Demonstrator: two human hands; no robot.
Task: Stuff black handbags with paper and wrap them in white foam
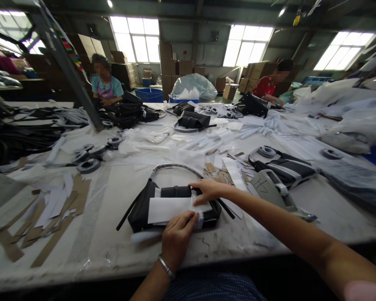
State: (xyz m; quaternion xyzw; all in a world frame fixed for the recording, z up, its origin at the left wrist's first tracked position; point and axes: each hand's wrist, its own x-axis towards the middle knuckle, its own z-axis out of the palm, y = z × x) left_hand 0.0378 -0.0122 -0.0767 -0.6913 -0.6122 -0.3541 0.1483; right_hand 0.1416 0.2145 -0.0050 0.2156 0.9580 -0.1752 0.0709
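Black handbag [144, 209] flat on white table [119, 246], near front edge, one white paper sheet [167, 209] laid over it. Left hand [177, 236] — one metal bangle [166, 267] at wrist — fingers curled, pressing lower edge of paper. Right hand [207, 190] flat, fingers spread on paper's upper right corner; neither hand closed around anything. One wrapped handle [175, 167] arches behind bag. Beside it, one tape dispenser [271, 190]; cardboard strips [50, 213] left. Further off — four tape rolls [88, 165], more black bags [192, 120]. Two seated people [105, 85] at far side.
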